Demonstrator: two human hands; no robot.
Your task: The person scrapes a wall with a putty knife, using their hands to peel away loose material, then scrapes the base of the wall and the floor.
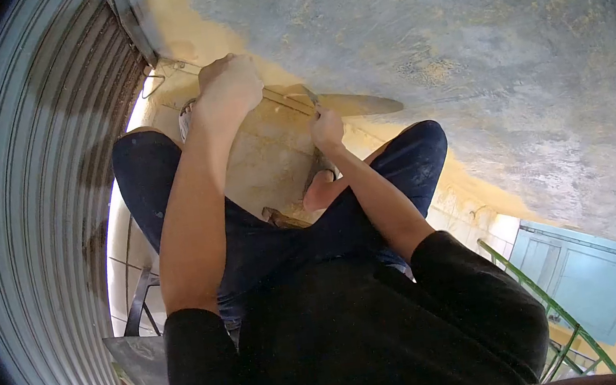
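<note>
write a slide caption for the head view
Right hand holding a thin tool beside the patchy grey-and-yellow wall, left hand curled in a fist

You have two bare hands, one left hand (pixel 231 86) and one right hand (pixel 327 130), and two bent knees, left knee (pixel 141 150) and right knee (pixel 423 144). Of your feet, I can count two, both partly hidden. There is one thin hand tool (pixel 311 97). Around you are one ribbed metal shutter (pixel 43 225), one grey-patched wall (pixel 478 71), one green railing (pixel 542 294) and one light-blue panelled piece (pixel 584 278).
</note>
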